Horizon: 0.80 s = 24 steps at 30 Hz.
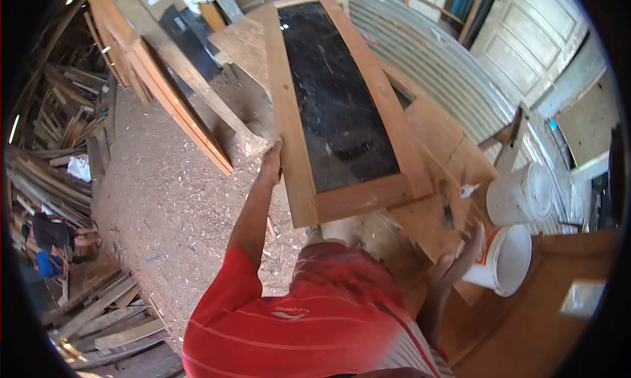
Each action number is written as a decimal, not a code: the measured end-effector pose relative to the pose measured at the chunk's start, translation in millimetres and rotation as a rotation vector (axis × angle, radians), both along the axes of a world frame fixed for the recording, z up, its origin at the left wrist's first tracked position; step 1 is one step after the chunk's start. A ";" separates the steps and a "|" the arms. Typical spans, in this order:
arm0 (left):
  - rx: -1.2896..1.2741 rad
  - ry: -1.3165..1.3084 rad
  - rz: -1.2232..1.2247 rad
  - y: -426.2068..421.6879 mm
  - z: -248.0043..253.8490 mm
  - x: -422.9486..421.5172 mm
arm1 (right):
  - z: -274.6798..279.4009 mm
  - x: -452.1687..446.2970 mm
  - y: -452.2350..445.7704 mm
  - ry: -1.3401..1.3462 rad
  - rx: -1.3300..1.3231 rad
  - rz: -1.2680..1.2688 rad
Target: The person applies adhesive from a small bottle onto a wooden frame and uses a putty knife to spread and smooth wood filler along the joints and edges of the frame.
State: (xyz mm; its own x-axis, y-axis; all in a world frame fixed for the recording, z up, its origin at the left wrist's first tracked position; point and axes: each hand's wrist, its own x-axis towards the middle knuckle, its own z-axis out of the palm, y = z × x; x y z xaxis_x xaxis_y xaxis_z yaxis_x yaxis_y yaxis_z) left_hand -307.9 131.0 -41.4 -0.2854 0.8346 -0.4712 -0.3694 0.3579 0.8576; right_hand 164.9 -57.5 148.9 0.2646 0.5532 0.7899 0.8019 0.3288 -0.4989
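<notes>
Head view: the left hand (273, 161) is partly closed on the outer left edge of the wooden frame (299, 167), its far fingers hidden. The frame lies in front of the person, running away over the worktop (447, 135), around a dark panel (342, 115). The right hand (463, 253), blurred, is open with fingers spread and nothing seen in it, beside the orange-marked bucket (476, 273); contact is hard to tell. For good control, that edge grip would best stay firm but light, clear of the dark surface, with weight kept on the worktop so the frame does not twist. Near the right hand, a dark tool (447, 213) lies on wood. Beyond stands another white bucket (516, 197), contents not visible; the nearer bucket's round end looks pale, with no contents distinguishable.
</notes>
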 end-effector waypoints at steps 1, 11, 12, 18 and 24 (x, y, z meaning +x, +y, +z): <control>0.010 -0.019 -0.009 3.7 -1.8 -1.4 | -3.1 -1.1 -6.5 0.216 -0.132 0.162; 0.041 0.016 -0.104 -1.1 11.1 9.2 | -15.0 -73.1 -3.7 0.320 -0.290 0.244; 0.054 0.036 -0.092 -3.9 18.7 14.9 | -27.8 -79.7 -4.7 0.281 -0.476 0.257; 0.124 0.024 -0.104 -2.0 14.0 9.3 | -59.7 -96.9 -9.3 0.228 -0.853 0.058; 0.139 0.107 -0.101 -3.6 3.3 6.2 | -47.9 -14.8 -0.2 0.175 -0.822 -0.164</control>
State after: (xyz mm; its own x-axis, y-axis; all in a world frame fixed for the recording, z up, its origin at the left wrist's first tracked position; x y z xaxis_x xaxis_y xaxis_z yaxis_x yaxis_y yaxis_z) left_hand -301.7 127.3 -38.2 -0.2393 0.9162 -0.3214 -0.2418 0.2643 0.9336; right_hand 150.1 -57.7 101.1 0.4717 0.8766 0.0947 0.6970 -0.3050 -0.6489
